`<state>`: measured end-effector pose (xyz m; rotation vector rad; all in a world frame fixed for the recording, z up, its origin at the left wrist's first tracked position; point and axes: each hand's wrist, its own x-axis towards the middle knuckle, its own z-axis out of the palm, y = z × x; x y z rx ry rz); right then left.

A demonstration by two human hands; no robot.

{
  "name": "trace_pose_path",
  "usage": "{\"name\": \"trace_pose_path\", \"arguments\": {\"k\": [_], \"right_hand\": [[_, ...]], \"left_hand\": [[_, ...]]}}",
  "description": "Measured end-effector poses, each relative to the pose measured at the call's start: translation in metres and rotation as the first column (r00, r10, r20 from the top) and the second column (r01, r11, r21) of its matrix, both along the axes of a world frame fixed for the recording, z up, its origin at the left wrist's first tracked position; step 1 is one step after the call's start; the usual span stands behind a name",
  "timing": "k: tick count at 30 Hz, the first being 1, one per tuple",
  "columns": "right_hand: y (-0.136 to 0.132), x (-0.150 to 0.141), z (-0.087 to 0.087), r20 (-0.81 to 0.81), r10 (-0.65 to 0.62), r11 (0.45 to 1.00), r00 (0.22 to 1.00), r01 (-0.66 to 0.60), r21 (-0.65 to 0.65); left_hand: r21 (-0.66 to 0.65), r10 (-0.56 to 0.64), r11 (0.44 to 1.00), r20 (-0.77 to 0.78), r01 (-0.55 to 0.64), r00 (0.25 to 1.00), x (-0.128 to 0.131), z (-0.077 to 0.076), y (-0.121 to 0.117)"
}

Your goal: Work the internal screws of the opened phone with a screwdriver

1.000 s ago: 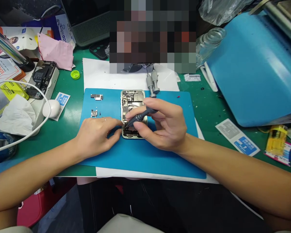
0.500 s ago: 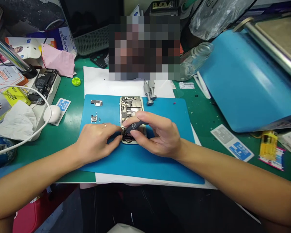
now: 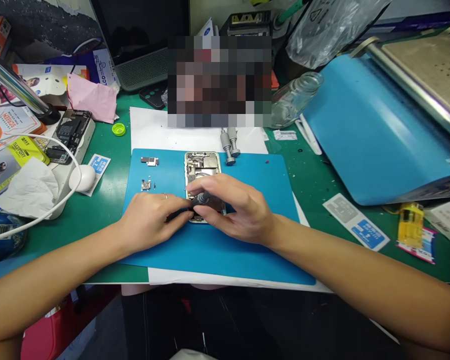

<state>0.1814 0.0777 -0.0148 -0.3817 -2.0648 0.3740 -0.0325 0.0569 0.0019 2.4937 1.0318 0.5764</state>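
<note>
An opened smartphone (image 3: 209, 162), its inner parts exposed, lies on a blue mat (image 3: 225, 257). My right hand (image 3: 240, 210) is over its lower half, thumb and fingers closed around a dark screwdriver (image 3: 202, 198) that points down at the phone's lower left. At that lower left edge, my left hand (image 3: 150, 220) brings thumb and forefinger together beside the screwdriver's lower end. What its fingertips pinch is hidden. Left of the phone lie a small metal part (image 3: 150, 161) and a second metal part (image 3: 146, 185), with tiny pieces around them.
Two grey screwdrivers (image 3: 228, 150) lie on white paper (image 3: 150, 125) behind the phone. A glass jar (image 3: 298, 100) rests tilted at back right, near a large blue sheet (image 3: 363, 135). On the left are another opened phone (image 3: 69, 132), a white cable (image 3: 69, 155) and a green cap (image 3: 118, 129).
The screwdriver's handle has swung to point more towards me, and my right fingers have shifted slightly left. My left fingertips have edged right, closer to the screwdriver's lower end.
</note>
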Motion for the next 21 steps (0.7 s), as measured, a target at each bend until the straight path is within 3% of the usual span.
{"name": "trace_pose_path", "arguments": {"k": [9,16,21], "right_hand": [[-0.0002,0.0012,-0.0015,0.007,-0.018,1.0,1.0,0.018,0.005],[-0.0029,0.0038,-0.0058,-0.008,-0.024,0.989,1.0,0.023,-0.144],[-0.0012,0.0031,-0.0068,-0.019,-0.016,0.997,1.0,0.015,-0.076]], "left_hand": [[-0.041,0.024,0.999,-0.005,-0.024,1.0,0.0008,-0.0004,-0.0004],[-0.055,0.046,0.997,-0.035,-0.048,0.998,0.0025,-0.0004,0.001],[-0.069,0.052,0.996,-0.055,-0.056,0.997,0.0025,-0.0001,0.0]]}}
